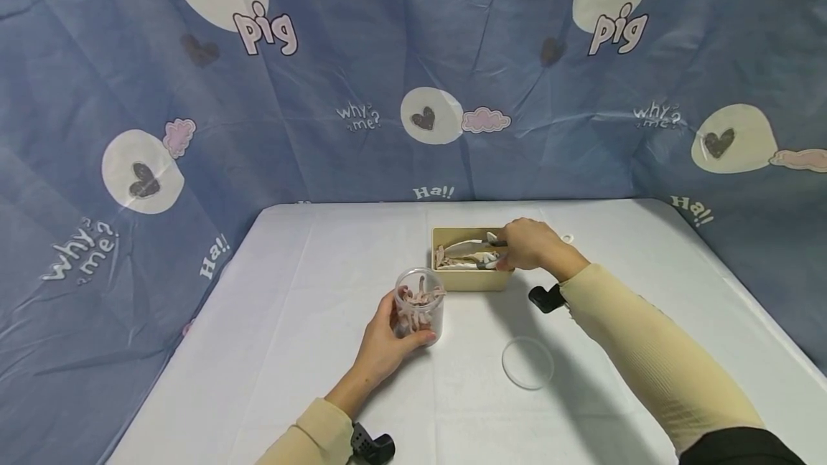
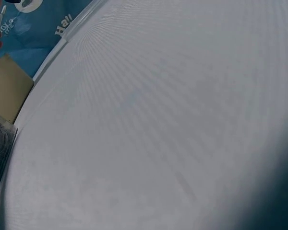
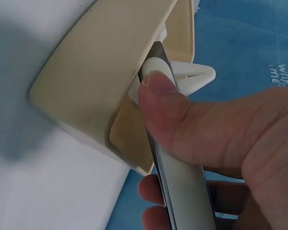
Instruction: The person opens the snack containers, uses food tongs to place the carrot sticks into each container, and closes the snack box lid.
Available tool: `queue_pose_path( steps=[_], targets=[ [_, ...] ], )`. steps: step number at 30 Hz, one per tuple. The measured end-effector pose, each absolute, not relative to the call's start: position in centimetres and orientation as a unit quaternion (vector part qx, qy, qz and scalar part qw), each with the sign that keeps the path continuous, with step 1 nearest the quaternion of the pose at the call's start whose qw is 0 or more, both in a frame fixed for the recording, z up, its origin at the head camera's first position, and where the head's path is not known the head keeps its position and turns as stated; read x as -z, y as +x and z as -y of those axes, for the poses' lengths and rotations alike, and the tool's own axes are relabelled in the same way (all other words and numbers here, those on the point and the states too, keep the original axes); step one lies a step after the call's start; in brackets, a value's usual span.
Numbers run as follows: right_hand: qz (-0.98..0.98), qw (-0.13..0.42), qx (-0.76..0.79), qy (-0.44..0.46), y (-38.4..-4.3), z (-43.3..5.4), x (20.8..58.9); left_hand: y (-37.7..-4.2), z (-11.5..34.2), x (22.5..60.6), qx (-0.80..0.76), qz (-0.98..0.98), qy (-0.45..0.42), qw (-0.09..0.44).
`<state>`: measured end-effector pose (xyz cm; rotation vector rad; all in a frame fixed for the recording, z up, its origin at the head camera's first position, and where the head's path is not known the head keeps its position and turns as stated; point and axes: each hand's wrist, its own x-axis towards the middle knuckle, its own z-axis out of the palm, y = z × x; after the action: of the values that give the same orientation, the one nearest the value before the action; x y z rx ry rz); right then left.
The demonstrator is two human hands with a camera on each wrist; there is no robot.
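My left hand (image 1: 381,346) holds a clear plastic jar (image 1: 436,321) upright near the table's middle, thumb across its front. Small pinkish-brown pieces (image 1: 418,300) fill part of it. Its side also shows at the left edge of the left wrist view. Behind it stands a beige rectangular box (image 1: 472,280). My right hand (image 1: 530,244) is over the box's right end, gripping white-and-dark tongs (image 3: 180,187) between thumb and fingers. The tongs' two arms reach leftward inside the box, among more pinkish-brown pieces (image 1: 441,255). A white pointed piece (image 3: 199,79) juts past the rim there.
A round clear lid (image 1: 528,363) lies on the white tablecloth (image 1: 323,307), right of the jar and below the right forearm. A small white ring (image 1: 567,238) shows just past the right hand. A blue printed curtain (image 1: 362,41) hangs behind the table.
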<state>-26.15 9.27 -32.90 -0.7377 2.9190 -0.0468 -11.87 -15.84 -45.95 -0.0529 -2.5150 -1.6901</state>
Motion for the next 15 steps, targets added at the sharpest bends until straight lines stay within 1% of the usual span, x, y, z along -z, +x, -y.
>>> queue_pose_path(
  steps=[8,15],
  targets=[
    [-0.971,0.038,0.008,-0.234,-25.88,-8.79,33.33,-11.85,15.79,45.95,0.559,0.827,-0.015,0.055],
    [-0.970,0.034,-0.002,-0.242,-25.70,-8.78,33.21,-11.84,15.81,45.80,0.561,0.826,-0.016,0.054]
  ],
)
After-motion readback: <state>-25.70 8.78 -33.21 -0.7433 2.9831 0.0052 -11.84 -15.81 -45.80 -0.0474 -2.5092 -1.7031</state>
